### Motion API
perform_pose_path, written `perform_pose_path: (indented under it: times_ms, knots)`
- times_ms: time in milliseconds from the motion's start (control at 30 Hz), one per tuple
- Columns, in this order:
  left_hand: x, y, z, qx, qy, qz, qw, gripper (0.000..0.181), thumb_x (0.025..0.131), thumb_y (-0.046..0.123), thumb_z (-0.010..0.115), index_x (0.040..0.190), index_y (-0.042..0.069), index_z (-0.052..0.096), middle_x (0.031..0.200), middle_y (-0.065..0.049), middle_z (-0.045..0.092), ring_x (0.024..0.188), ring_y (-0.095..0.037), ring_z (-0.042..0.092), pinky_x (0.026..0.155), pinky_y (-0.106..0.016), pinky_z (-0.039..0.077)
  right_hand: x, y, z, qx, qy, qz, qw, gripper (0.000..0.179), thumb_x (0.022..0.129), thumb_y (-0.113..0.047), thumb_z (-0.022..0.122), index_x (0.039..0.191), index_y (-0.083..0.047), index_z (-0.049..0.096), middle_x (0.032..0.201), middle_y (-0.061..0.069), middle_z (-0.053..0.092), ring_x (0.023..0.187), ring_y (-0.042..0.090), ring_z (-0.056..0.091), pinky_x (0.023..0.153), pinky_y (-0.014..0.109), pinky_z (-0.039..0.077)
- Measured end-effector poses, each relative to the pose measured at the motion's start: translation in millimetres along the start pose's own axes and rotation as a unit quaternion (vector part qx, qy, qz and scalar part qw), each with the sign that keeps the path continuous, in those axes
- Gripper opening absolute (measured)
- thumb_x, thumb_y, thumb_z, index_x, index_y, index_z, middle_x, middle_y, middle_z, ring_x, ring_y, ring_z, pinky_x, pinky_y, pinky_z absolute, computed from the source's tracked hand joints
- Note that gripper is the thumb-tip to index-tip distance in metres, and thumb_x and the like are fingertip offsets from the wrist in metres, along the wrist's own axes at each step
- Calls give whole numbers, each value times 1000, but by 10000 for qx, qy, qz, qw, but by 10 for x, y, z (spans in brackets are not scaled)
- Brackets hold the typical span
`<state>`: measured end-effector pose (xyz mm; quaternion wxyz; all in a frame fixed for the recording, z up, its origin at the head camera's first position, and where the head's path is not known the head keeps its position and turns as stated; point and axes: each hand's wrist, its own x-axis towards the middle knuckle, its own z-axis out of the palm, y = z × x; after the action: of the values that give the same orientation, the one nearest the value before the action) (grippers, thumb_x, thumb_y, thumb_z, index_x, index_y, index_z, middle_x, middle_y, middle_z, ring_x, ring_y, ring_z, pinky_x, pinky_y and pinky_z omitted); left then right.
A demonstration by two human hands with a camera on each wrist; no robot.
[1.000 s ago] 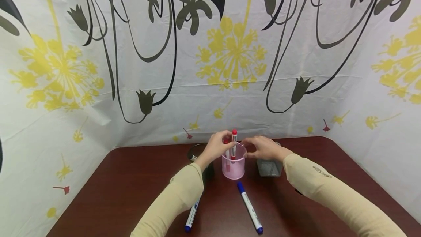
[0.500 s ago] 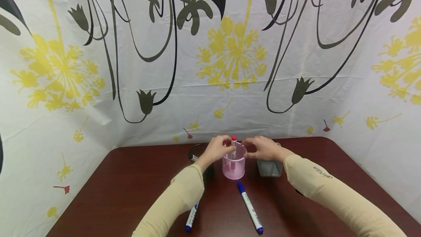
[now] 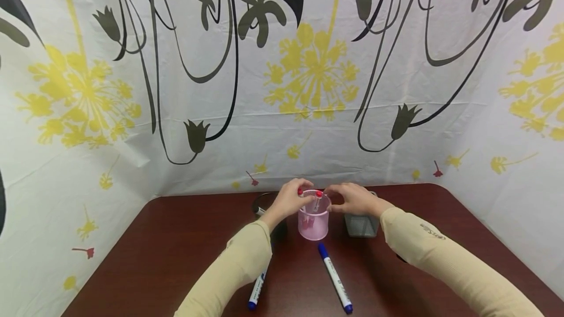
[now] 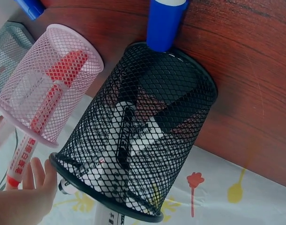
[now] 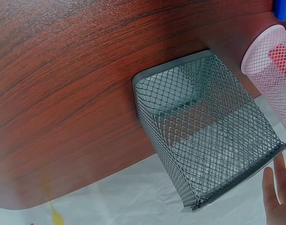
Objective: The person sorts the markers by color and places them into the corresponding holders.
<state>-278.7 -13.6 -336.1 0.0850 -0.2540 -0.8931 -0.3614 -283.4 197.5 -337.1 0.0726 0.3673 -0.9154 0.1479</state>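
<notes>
Two red whiteboard markers (image 3: 318,199) stand in a pink mesh pen cup (image 3: 313,226), red ends up. Over the cup's left side, my left hand (image 3: 291,199) has its fingers and thumb spread apart, with a red end close by them. From the right, my right hand (image 3: 352,197) holds the cup by its rim, thumb in front and fingers behind. In the left wrist view, a red marker (image 4: 23,159) leans inside the pink cup near my left fingers. The right wrist view shows only part of my right hand (image 5: 280,197).
A black mesh pen cup (image 4: 138,136) with markers stands left of the pink one. Right of it is a grey square mesh holder (image 5: 199,126). Two blue-capped markers lie in front, a left marker (image 3: 257,290) and a right marker (image 3: 336,280). Patterned cloth (image 3: 282,155) hangs behind.
The red marker at my left hand has dropped down into the pink cup and now tilts to the right, released. My left fingers have spread apart. The right hand stays at the cup's rim.
</notes>
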Motion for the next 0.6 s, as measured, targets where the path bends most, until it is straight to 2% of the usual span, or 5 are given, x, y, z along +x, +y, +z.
perform_pose_path:
  times_ms: [167,300,467,600]
  knots:
    - [-58,-8,-73,-177,320,242,9990,37,79,19,67,113,8,57,111,-7,53,102,-23,49,85,-34,39,-13,13,1,84,-31,50,9999,45,79,-33,65,114,-6,56,103,5,60,92,21,56,76,41,45]
    - [-149,-16,-157,-415,596,393,9966,37,80,19,66,115,10,56,112,-8,52,106,-24,47,86,-38,39,-38,23,-45,368,6,150,9992,45,78,-24,66,117,-4,54,107,7,59,95,24,55,76,42,44]
    - [-285,-58,-252,-686,901,662,9914,35,80,18,66,113,10,57,111,-5,52,104,-21,48,81,-39,42,-94,71,-145,536,373,199,9977,43,80,-20,64,118,-4,53,110,9,58,99,24,53,78,41,44]
    - [-412,-110,-326,-856,958,780,9886,33,80,17,66,112,10,57,112,-3,52,104,-22,49,82,-40,43,-165,128,-224,621,739,263,9950,42,81,-24,63,118,-6,54,110,8,58,103,25,51,81,44,42]
